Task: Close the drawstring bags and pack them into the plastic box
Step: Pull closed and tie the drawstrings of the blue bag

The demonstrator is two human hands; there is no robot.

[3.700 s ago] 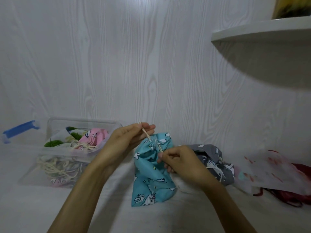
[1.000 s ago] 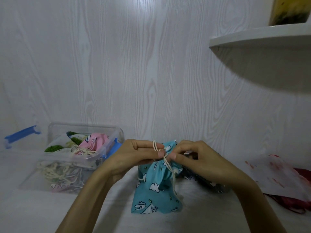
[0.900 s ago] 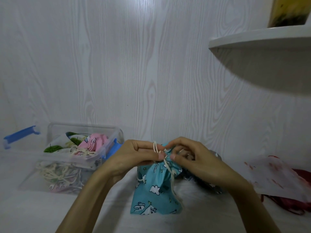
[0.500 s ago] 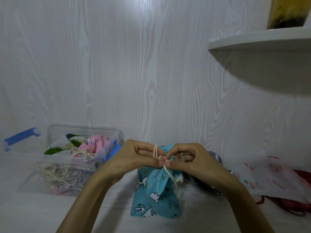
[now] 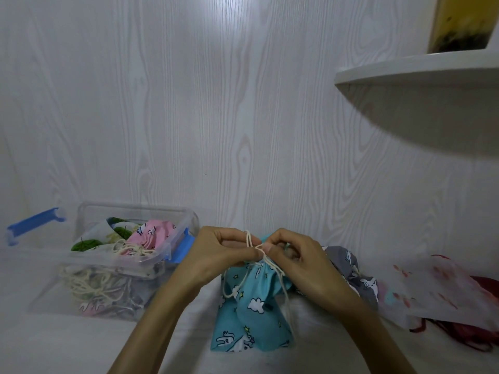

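Note:
A turquoise drawstring bag (image 5: 253, 311) with white cartoon prints stands on the white surface in front of me, its neck gathered. My left hand (image 5: 216, 259) and my right hand (image 5: 299, 263) meet above the neck, each pinching the cream drawstring (image 5: 252, 242), which crosses in a loop between my fingertips. Loose cord ends hang down both sides of the bag. The clear plastic box (image 5: 113, 268) at the left holds a pink bag (image 5: 151, 234), a leaf-print bag and several cords.
A grey printed bag (image 5: 353, 273) lies behind my right hand. A white bag with red prints (image 5: 442, 290) and a dark red one (image 5: 486, 333) lie at the right. The box's blue-clipped lid (image 5: 32, 225) leans far left. A white shelf (image 5: 421, 68) juts out top right.
My hands came together over the bag's neck; the neck has been drawn tight and the cord now crosses in a loop between my fingertips. The bag stands more upright.

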